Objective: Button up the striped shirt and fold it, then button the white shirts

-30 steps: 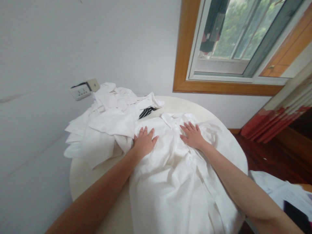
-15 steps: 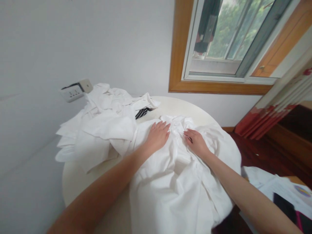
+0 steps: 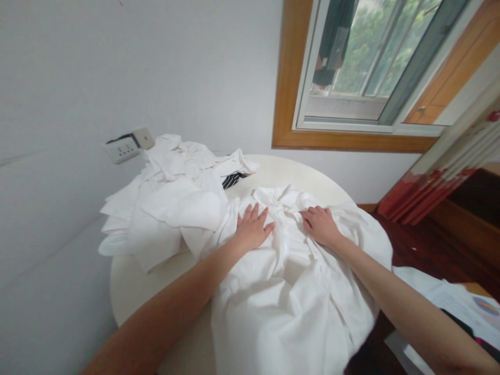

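A white button-up shirt (image 3: 269, 317) lies spread and wrinkled over the round table, its collar toward the wall and its front hanging toward me. My left hand (image 3: 252, 229) rests palm down on the shirt's left side below the collar, fingers spread. On the other side of the button strip, my right hand (image 3: 321, 225) has its fingers curled and closed on the edge of the shirt's cloth. Its fingertips are partly hidden.
Left of the shirt is a heap of white garments (image 3: 172, 203), with a black-and-white striped cloth (image 3: 233, 180) beside it. The round white table (image 3: 308, 174) stands against the wall, below a window frame (image 3: 344, 140). Papers (image 3: 449, 299) lie at lower right.
My left hand has spread its fingers and shifted slightly toward me. My right hand has moved a little right, its fingers curling in on the shirt. The collar now lies wider.
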`<state>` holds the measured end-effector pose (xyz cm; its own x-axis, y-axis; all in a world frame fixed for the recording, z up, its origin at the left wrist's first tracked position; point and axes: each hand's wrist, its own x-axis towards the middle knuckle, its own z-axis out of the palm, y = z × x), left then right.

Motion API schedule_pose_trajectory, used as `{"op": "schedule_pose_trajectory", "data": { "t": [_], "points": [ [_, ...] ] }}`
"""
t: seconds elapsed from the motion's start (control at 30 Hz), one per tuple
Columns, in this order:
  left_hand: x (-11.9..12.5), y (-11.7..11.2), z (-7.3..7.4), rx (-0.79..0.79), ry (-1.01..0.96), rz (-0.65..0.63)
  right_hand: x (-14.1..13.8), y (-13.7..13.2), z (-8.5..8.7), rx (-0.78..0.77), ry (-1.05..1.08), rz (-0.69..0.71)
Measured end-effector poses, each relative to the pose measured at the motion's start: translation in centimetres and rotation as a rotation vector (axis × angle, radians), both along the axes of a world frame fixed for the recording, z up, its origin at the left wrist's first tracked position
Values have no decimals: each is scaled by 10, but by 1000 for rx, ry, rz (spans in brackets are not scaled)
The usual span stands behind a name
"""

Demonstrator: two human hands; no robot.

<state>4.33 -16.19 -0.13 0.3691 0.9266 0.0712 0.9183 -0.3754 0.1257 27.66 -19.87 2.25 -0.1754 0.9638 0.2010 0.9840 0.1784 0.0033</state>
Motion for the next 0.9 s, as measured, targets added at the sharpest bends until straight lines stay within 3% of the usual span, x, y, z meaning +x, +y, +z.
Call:
{"op": "schedule_pose_trajectory", "data": {
  "t": [0.17,0.27,0.37,0.5,0.63,0.73,0.9],
  "points": [
    [-18,-17,-2,-35,12,-27,14,2,30,-378,25,139],
    [-30,-22,-6,30,17,-76,18,1,41,-489,23,127],
    [-34,-21,-5,88,23,-117,13,3,44,-392,-59,20],
    [-23,-7,16,123,10,-97,1,20,36,-124,-88,-128],
    [2,16,32,273,-89,-50,-12,44,15,-194,-16,-87],
    [15,33,21,350,-156,-116,-19,56,-2,-141,24,-20],
    [13,56,-7,301,-184,-164,-20,61,-18,-26,59,26]
  ]
}}
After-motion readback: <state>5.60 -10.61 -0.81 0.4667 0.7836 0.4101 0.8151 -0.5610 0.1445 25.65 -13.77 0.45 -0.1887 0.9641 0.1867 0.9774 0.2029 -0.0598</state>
